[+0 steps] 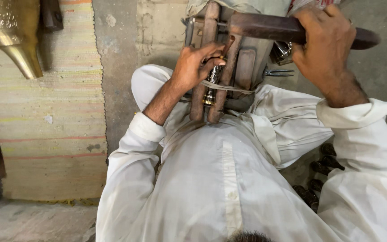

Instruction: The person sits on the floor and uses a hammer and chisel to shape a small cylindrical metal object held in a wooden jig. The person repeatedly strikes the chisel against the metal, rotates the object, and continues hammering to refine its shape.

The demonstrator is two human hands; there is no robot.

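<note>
Left hand (196, 62) fingers hide metal piece (211, 87) top; right hand (325, 42) grips mallet (269, 28).

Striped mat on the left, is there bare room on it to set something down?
Yes: the striped mat lies bare between the brass horn above and the left sleeve. Crowded: the wooden clamp under both hands, and the dark pieces beside the right sleeve.

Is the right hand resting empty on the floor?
No, the right hand is closed around a long dark wooden handle, raised above the lap.
</note>
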